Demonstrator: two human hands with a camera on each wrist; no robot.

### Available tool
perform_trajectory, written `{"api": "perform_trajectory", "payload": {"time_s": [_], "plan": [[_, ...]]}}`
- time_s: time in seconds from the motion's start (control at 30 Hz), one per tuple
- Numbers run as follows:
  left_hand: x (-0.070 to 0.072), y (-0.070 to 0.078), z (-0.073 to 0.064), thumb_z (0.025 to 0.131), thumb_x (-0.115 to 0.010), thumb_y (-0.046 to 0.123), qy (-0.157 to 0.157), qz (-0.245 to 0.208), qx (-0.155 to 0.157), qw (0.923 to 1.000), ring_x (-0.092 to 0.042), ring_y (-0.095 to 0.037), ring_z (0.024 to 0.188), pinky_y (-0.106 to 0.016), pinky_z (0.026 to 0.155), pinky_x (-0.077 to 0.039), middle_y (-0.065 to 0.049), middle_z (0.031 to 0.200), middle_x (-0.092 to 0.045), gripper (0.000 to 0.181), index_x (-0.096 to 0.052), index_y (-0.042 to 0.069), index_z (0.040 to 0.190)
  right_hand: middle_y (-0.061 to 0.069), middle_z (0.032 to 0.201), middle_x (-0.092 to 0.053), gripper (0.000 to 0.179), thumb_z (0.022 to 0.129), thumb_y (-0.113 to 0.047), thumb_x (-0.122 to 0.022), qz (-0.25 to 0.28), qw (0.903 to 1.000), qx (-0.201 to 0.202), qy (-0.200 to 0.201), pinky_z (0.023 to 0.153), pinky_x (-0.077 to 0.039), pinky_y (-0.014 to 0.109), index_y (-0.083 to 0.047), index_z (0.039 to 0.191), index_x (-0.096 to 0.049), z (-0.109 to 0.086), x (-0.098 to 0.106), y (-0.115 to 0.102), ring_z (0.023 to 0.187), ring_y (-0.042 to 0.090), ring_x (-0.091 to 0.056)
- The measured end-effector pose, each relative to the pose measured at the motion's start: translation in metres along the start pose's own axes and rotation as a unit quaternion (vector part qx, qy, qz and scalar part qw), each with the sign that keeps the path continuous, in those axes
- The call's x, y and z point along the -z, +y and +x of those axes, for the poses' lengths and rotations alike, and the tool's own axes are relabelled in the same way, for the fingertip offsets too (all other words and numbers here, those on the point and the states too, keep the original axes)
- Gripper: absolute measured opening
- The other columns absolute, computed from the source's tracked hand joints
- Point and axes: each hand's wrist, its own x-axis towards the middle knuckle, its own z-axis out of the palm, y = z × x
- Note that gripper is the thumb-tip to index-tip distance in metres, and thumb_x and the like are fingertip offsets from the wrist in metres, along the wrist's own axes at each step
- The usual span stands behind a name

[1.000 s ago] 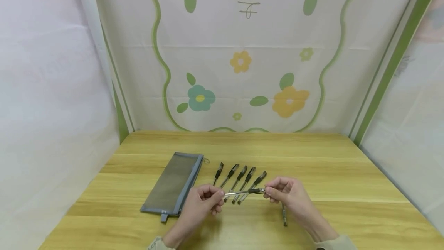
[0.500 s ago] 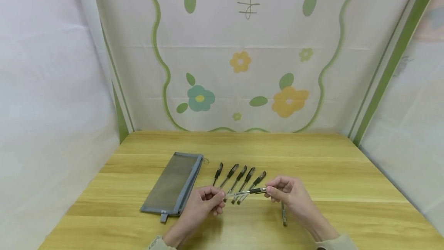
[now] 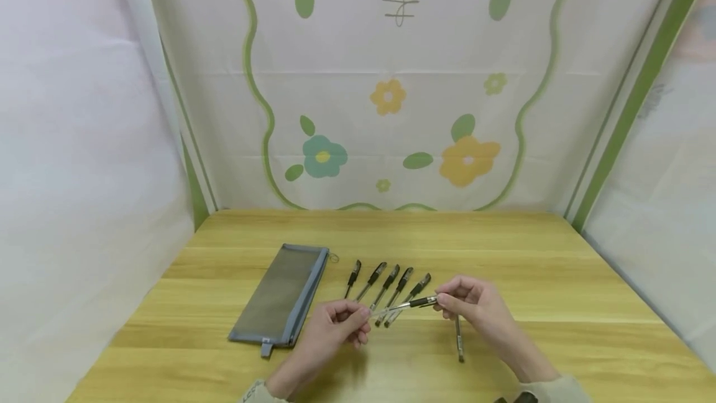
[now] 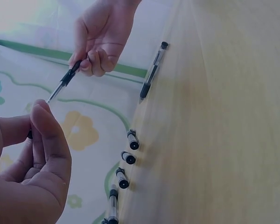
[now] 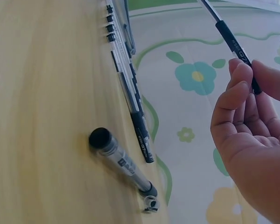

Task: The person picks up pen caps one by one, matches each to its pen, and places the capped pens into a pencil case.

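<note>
A clear-barrelled gel pen [image 3: 414, 303] with a black section near one end is held in the air between both hands, rising slightly to the right. My left hand [image 3: 338, 328] pinches its clear end between thumb and fingers. My right hand [image 3: 475, 310] pinches the black end with thumb and index finger. Behind them, several similar pens [image 3: 388, 282] lie side by side on the table, black ends pointing away. One more pen [image 3: 460, 341] lies beneath my right hand, which partly hides it in the head view. The pinched ends are covered by the fingertips.
On the left of the wooden table [image 3: 559, 341] lies a flat grey-blue mesh zip pouch [image 3: 274, 297] with a small tab at its near end. White cloth walls [image 3: 347, 92] printed with flowers enclose the table at the back and both sides.
My right hand has moved slightly up and right, and my left hand slightly right. The held pen now slants more. The pens on the table and the pouch have not been moved.
</note>
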Motion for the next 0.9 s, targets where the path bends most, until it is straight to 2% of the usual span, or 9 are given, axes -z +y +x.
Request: {"api": "perform_trajectory", "payload": {"time_s": [0.17,0.37,0.53,0.63,0.73,0.83,0.9], "plan": [[0.002,0.004,0.002,0.084,-0.062,0.019,0.012,-0.010,0.005,0.9999,-0.061,-0.017,0.066,-0.027,0.058,-0.052,-0.032,0.088,-0.057,0.028,-0.061,-0.006,0.096,0.023,0.087,-0.061,0.025,0.083,-0.011,-0.062,-0.007,1.0000,-0.006,0.004,0.064,-0.050,0.040,0.008,0.099,-0.056,0.004,0.000,-0.001,0.070,0.025,-0.058],[0.002,0.001,0.000,0.085,-0.061,0.013,0.004,-0.020,-0.016,0.9997,-0.061,-0.017,0.065,-0.027,0.059,-0.052,-0.031,0.086,-0.058,0.022,-0.061,-0.006,0.096,0.022,0.087,-0.062,0.028,0.083,-0.009,-0.063,-0.011,0.9999,-0.001,-0.004,0.064,-0.050,0.041,0.011,0.100,-0.054,0.004,0.002,0.001,0.069,0.025,-0.059],[0.001,-0.002,-0.002,0.085,-0.061,0.013,-0.003,-0.022,0.004,0.9998,-0.062,-0.020,0.068,-0.031,0.062,-0.052,-0.032,0.089,-0.057,0.024,-0.061,-0.007,0.098,0.020,0.090,-0.062,0.031,0.082,-0.014,-0.065,-0.031,0.9991,-0.023,0.016,0.067,-0.049,0.043,0.007,0.103,-0.057,0.002,0.006,0.006,0.074,0.028,-0.059],[0.001,-0.003,-0.001,0.084,-0.062,0.012,-0.027,-0.026,0.012,0.9992,-0.063,-0.025,0.073,-0.036,0.067,-0.052,-0.032,0.091,-0.058,0.026,-0.060,-0.007,0.101,0.019,0.092,-0.062,0.031,0.079,-0.020,-0.068,-0.046,0.9959,-0.057,0.053,0.070,-0.048,0.044,-0.002,0.104,-0.062,0.002,0.009,0.009,0.078,0.034,-0.057],[0.000,-0.005,0.001,0.084,-0.061,0.009,-0.069,-0.042,0.014,0.9966,-0.063,-0.031,0.079,-0.041,0.071,-0.049,-0.033,0.094,-0.058,0.027,-0.059,-0.009,0.105,0.020,0.092,-0.062,0.034,0.078,-0.023,-0.069,-0.048,0.9928,-0.084,0.070,0.071,-0.047,0.045,-0.005,0.106,-0.063,0.004,0.014,0.013,0.080,0.039,-0.055],[-0.005,-0.008,0.003,0.084,-0.060,0.008,-0.091,-0.065,0.021,0.9935,-0.063,-0.032,0.081,-0.041,0.072,-0.049,-0.033,0.095,-0.058,0.028,-0.058,-0.009,0.106,0.020,0.092,-0.062,0.037,0.078,-0.021,-0.069,-0.040,0.9937,-0.093,0.048,0.073,-0.046,0.047,-0.001,0.107,-0.059,0.011,0.027,0.018,0.080,0.038,-0.057],[-0.012,-0.010,0.005,0.084,-0.061,0.009,-0.088,-0.071,0.028,0.9932,-0.063,-0.031,0.080,-0.040,0.071,-0.050,-0.030,0.093,-0.059,0.028,-0.058,-0.009,0.105,0.020,0.091,-0.062,0.036,0.078,-0.018,-0.069,-0.040,0.9946,-0.093,0.022,0.074,-0.047,0.047,0.003,0.106,-0.057,0.018,0.039,0.022,0.079,0.035,-0.058]]}}
